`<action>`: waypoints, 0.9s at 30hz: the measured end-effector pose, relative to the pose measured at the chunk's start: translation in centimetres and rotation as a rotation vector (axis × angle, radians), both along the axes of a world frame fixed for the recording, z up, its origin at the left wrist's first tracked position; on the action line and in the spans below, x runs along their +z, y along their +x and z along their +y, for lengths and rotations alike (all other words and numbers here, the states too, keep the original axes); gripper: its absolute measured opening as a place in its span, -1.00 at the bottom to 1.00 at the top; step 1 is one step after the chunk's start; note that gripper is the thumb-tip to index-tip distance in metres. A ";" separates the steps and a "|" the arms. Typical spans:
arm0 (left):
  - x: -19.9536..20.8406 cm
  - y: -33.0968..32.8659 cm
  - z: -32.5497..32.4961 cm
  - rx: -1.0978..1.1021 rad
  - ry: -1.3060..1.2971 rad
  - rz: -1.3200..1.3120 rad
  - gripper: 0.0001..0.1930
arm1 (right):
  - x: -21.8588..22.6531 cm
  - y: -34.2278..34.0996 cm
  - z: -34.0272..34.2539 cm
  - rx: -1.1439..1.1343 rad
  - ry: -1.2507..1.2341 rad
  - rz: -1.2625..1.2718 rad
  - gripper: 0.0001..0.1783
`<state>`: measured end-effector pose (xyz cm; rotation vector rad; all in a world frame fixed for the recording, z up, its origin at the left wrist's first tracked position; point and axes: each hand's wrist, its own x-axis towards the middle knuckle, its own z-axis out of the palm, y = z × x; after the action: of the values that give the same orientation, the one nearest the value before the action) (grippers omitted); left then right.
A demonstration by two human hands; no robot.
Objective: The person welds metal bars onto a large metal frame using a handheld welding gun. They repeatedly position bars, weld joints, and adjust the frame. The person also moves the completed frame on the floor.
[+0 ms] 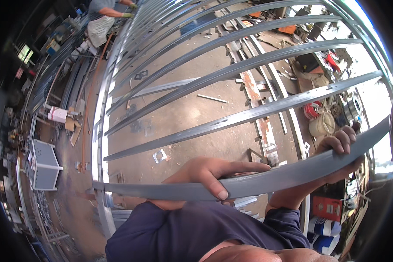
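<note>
A long grey metal bar [270,180], bowed by the lens, crosses right in front of my chest. My left hand [207,172] is closed around its middle, the thumb over the near face and the fingers along the far side. Further right, my right hand [341,143] grips the same bar, fingers hooked over its upper edge; part of that hand is hidden behind it. The bar's left end overlaps the side rail [101,122] of a large metal frame. Just beyond it lies the frame's nearest crossbar [231,117], with several more parallel crossbars behind.
Another person [102,19] in gloves stands at the frame's far left. A rusty steel beam [255,100] runs below the crossbars. A white perforated metal box [46,166] stands left. At right are a pale bucket [322,125], a wire spool [353,108] and a red case [327,208].
</note>
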<state>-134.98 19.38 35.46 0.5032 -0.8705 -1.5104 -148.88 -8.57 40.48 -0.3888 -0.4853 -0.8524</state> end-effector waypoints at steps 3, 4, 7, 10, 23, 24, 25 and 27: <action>-2.7 1.5 -0.8 -0.200 0.117 0.100 0.18 | -2.8 -0.5 0.7 -0.126 0.105 0.117 -0.18; -4.1 1.2 -0.3 -0.187 0.133 0.135 0.18 | -3.8 -0.2 1.4 -0.108 0.108 0.142 -0.27; -8.6 1.1 1.4 -0.171 0.186 0.221 0.19 | -7.8 -0.5 2.1 -0.155 0.197 0.355 -0.43; -11.6 1.2 3.9 -0.128 0.272 0.316 0.19 | -11.8 -0.6 4.2 -0.225 0.219 0.552 -0.37; -28.0 3.5 12.0 -0.147 0.327 0.347 0.14 | -25.6 3.0 12.9 -0.363 0.485 1.216 -0.44; -28.8 3.8 12.6 -0.143 0.340 0.349 0.14 | -26.4 3.5 13.4 -0.354 0.497 1.225 -0.44; -29.8 4.0 13.0 -0.125 0.331 0.339 0.13 | -27.2 4.0 14.0 -0.386 0.525 1.281 -0.44; -31.8 4.3 13.9 -0.082 0.313 0.320 0.12 | -30.5 3.8 14.0 -0.343 0.504 1.281 -0.41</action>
<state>-130.70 33.27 3.68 0.4379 -0.4120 -1.7554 -145.13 5.39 9.96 -0.4696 0.9885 -0.8434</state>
